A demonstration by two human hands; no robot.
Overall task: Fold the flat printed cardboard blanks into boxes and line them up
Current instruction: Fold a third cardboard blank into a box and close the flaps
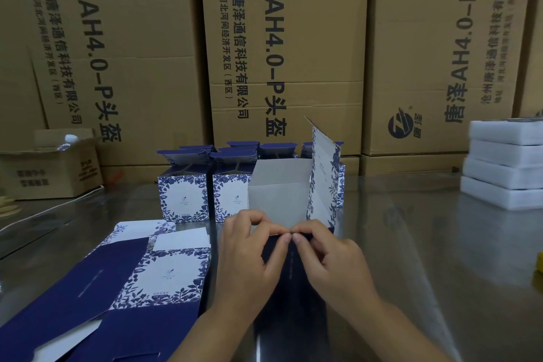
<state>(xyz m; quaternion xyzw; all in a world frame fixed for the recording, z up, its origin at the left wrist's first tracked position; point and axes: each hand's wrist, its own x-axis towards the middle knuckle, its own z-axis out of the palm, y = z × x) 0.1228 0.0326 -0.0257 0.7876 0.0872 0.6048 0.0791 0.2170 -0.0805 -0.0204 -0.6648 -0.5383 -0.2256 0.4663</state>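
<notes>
A half-folded blue-and-white floral box (279, 191) stands in front of me, its pale inside showing and one printed flap (323, 173) raised at the right. My left hand (249, 256) and my right hand (326, 258) meet at its near navy edge, fingertips pinching the cardboard side by side. Flat printed blanks (117, 279) lie stacked at the lower left. Several folded boxes (183, 194) stand in rows behind, tops open.
The work surface is a shiny metal table (426, 258). Large brown cartons (279, 47) wall the back. A small open carton (50, 167) sits at the left, a stack of white foam blocks (505, 164) at the right, and something yellow (540, 264) at the right edge.
</notes>
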